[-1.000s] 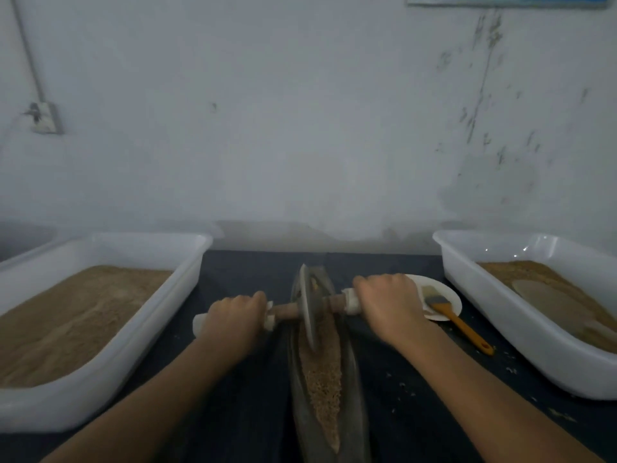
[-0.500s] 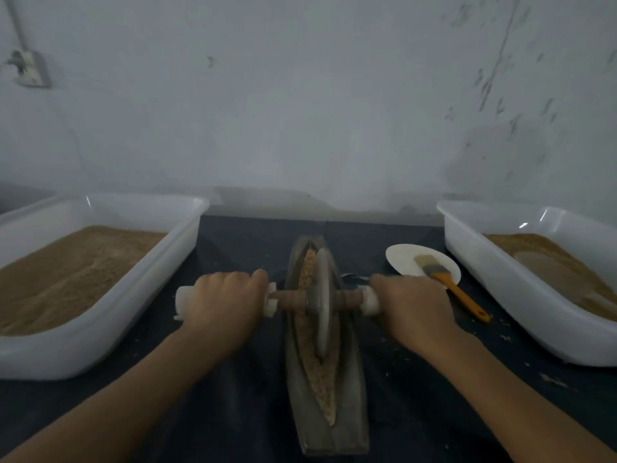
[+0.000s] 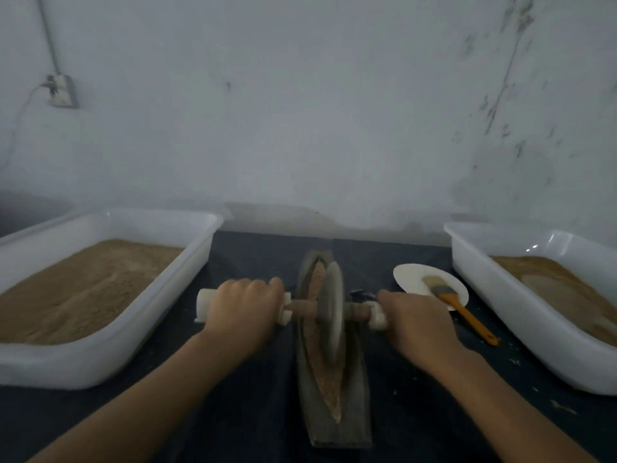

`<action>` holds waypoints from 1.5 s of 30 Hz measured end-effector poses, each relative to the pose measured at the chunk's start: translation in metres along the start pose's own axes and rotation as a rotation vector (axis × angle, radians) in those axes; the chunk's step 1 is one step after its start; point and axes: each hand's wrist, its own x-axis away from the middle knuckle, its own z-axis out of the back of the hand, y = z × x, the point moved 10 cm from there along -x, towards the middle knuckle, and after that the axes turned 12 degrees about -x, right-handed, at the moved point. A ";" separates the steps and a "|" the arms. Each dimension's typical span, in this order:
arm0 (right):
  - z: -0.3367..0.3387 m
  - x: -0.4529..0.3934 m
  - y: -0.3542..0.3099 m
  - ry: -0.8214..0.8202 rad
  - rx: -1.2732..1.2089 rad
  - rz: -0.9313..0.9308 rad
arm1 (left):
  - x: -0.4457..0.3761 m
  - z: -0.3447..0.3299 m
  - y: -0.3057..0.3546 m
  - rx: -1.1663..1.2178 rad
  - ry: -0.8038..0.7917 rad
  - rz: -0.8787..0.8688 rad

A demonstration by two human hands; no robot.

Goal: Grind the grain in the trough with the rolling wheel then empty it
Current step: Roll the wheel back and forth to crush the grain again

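You are in the middle of the grinding, by the look of it: the trough (image 3: 335,389) lies lengthwise on the dark desk (image 3: 253,412) in front of you, and coarse brown grain (image 3: 329,379) fills its groove from end to end, so emptying it is yet to come. The rolling wheel (image 3: 330,315) stands upright in the groove around the middle of the trough. Your left hand (image 3: 245,307) is wrapped around the white handle on its side of the axle, and your right hand (image 3: 415,324) is curled over the handle on the other side.

A large white tub (image 3: 110,359) of fine brown powder sits to your left, and a second tub (image 3: 521,315) with brown material sits to your right; either could take the ground grain. Beside your right hand, a small white plate (image 3: 412,279) carries an orange-handled brush (image 3: 464,312), close enough to knock on a wide stroke. Crumbs dot the desk near the right tub.
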 end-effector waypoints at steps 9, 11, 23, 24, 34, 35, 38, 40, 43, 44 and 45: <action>0.027 0.038 -0.027 0.106 0.100 0.155 | 0.039 0.009 -0.007 0.016 0.003 0.030; 0.017 0.013 -0.018 0.104 0.154 0.107 | 0.014 -0.007 -0.006 0.042 -0.010 0.043; 0.015 -0.048 -0.020 0.108 0.232 0.041 | -0.022 -0.029 -0.016 0.092 0.031 0.136; 0.015 -0.035 -0.023 0.079 0.206 0.056 | -0.007 -0.026 -0.013 0.111 -0.003 0.105; 0.038 0.044 -0.037 0.110 0.097 0.172 | 0.059 0.017 -0.008 0.045 -0.067 0.007; 0.028 0.032 -0.031 0.092 0.126 0.134 | 0.047 0.010 -0.008 0.045 -0.090 0.033; 0.011 -0.007 -0.018 0.122 0.173 0.090 | 0.009 -0.015 -0.009 0.065 -0.056 0.079; 0.004 -0.034 -0.013 0.138 0.215 0.080 | -0.012 -0.025 -0.014 0.060 0.031 0.112; 0.002 -0.063 -0.005 0.163 0.243 0.037 | -0.036 -0.032 -0.019 0.088 0.091 0.124; 0.003 -0.067 -0.007 0.171 0.263 0.030 | -0.040 -0.033 -0.020 0.084 0.099 0.135; 0.005 -0.067 -0.010 0.172 0.283 0.032 | -0.041 -0.034 -0.021 0.074 0.102 0.151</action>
